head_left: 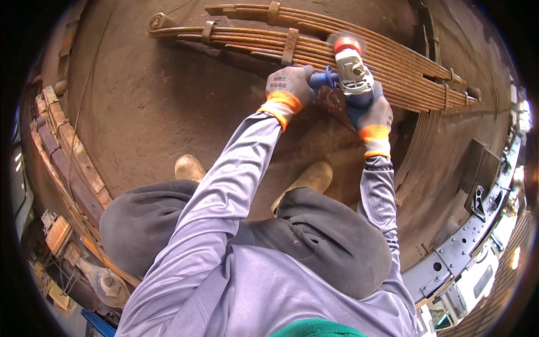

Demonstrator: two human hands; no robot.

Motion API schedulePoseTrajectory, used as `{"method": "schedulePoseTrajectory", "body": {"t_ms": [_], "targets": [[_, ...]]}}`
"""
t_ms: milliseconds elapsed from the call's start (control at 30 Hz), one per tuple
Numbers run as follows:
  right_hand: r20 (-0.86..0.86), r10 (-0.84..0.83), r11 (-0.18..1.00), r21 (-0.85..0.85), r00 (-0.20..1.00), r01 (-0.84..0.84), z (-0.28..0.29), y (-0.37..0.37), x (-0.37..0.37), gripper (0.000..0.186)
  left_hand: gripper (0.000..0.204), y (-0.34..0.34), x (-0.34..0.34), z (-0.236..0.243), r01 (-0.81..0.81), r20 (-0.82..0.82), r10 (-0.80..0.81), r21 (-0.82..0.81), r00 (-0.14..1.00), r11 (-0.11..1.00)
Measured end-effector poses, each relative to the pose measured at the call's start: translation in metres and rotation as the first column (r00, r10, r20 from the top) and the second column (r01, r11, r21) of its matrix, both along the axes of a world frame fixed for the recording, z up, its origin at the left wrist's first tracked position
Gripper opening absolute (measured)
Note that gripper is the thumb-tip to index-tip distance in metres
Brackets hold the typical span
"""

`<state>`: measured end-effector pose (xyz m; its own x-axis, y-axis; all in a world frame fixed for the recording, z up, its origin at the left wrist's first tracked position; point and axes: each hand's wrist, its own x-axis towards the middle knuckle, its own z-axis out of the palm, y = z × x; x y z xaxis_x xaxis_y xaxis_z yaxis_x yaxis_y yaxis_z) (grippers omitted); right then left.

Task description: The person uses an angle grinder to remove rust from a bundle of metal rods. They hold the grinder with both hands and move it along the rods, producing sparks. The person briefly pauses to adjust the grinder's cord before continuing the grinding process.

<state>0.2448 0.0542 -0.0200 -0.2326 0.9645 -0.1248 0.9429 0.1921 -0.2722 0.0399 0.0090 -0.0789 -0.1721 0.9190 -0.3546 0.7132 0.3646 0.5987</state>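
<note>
An angle grinder [355, 70] with a pale head, a red part at its tip and a blue body is held between my two gloved hands. The blur around its front looks like a spinning brush or disc, against the rusty leaf springs [323, 51]. My left hand [289, 84], in a grey glove with an orange cuff, is wrapped round the blue side handle [324, 78]. Behind the head, my right hand [375, 112] grips the body, its fingers partly hidden. Metal clamps [289, 47] band the stacked leaves, and a rolled eye [161, 22] ends one spring at the left.
I crouch with both boots [306, 182] on the brown floor [135, 118]. More leaf springs or long bars [73, 140] lie at the left. At the lower right runs a grey drilled metal beam [438, 269]. Thin stacked strips [418, 146] lie right of my forearm.
</note>
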Motion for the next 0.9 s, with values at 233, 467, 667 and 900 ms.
{"method": "schedulePoseTrajectory", "body": {"t_ms": [233,467,667,900], "targets": [[0.015,-0.042,0.999,-0.022,0.999,0.043,0.001,0.001,-0.001,0.066,0.025,0.005,-0.002,0.005,0.043,0.001,-0.043,-0.033,0.999,0.999],[-0.025,-0.021,1.000,0.023,0.999,0.022,-0.006,-0.002,0.005,0.060,0.024,0.001,-0.001,-0.009,0.007,-0.009,-0.006,0.061,1.000,0.998],[0.044,-0.035,0.999,-0.023,0.998,0.037,0.006,-0.003,-0.015,0.063,0.023,0.002,-0.008,-0.005,-0.005,0.003,0.005,0.008,1.000,1.000],[0.021,0.007,1.000,0.008,1.000,-0.007,0.000,-0.007,-0.006,0.065,0.026,0.000,-0.007,0.003,0.023,0.015,-0.022,-0.100,1.000,0.995]]}}
